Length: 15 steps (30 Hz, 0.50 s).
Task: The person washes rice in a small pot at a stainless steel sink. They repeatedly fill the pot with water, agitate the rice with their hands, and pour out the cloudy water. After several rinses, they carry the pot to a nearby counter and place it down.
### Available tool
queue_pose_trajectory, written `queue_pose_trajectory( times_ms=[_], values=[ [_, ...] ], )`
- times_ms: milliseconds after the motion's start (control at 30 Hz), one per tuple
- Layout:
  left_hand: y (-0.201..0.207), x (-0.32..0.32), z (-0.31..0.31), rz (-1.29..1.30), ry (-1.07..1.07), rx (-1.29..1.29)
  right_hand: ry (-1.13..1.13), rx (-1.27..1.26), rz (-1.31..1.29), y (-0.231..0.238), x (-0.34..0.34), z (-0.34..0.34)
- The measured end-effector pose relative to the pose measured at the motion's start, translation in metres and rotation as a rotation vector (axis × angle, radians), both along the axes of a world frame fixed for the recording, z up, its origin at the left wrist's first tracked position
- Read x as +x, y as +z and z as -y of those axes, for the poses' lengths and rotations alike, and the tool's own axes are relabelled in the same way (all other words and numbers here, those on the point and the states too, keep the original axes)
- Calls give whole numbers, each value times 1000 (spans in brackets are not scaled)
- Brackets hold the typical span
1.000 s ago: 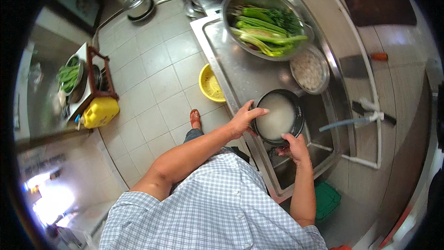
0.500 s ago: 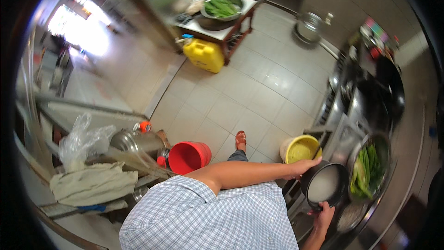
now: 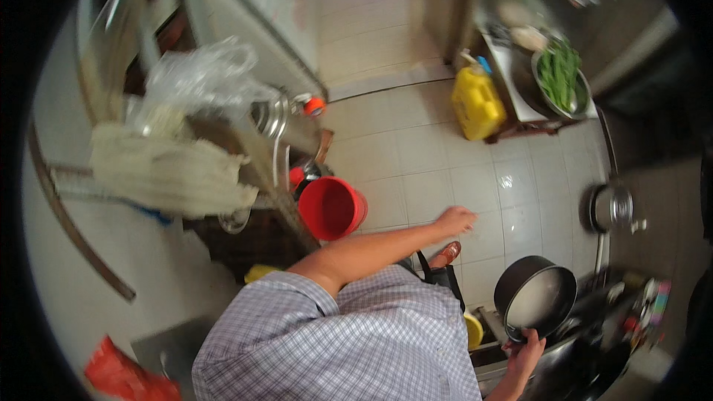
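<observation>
A round dark pot [image 3: 509, 287] with cloudy whitish contents is at the lower right. My right hand [image 3: 526, 353] grips its near edge, fingers closed round the rim. The pot is tilted somewhat and held up, apart from the counter. My left hand [image 3: 454, 220] is off the pot, stretched out over the tiled floor. Its fingers are loosely bent and blurred a little, with nothing in them.
A red bucket [image 3: 332, 209] stands left of my left hand. Ahead is a yellow jerrycan [image 3: 477, 108] beside a low table bearing a bowl of green vegetables [image 3: 561, 78]. A cloth [image 3: 171, 171] and plastic bag [image 3: 200, 78] lie left. Part of a yellow bucket [image 3: 473, 330] shows near the pot.
My view has swung left. My left hand has let go of the pot and moved away from it. My right hand has carried the pot off the counter side.
</observation>
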<state>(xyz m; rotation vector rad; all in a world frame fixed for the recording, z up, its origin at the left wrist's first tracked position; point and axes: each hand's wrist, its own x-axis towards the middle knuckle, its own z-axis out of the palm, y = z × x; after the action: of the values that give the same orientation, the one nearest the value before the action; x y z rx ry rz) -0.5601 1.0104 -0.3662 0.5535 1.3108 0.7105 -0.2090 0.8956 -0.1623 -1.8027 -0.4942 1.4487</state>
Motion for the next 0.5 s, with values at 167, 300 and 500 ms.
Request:
queue_pose_trajectory(
  times_ms=[167, 300, 500],
  values=[
    [-33, -145, 67, -531, 379, 43, 319, 0, 7, 8, -45, -143],
    [-48, -191, 165, -570, 874, -133, 515, 28, 13, 11, -108, -237],
    [-48, -157, 263, -342, 1322, -542, 843, 11, -47, 1, -230, -337]
  ],
)
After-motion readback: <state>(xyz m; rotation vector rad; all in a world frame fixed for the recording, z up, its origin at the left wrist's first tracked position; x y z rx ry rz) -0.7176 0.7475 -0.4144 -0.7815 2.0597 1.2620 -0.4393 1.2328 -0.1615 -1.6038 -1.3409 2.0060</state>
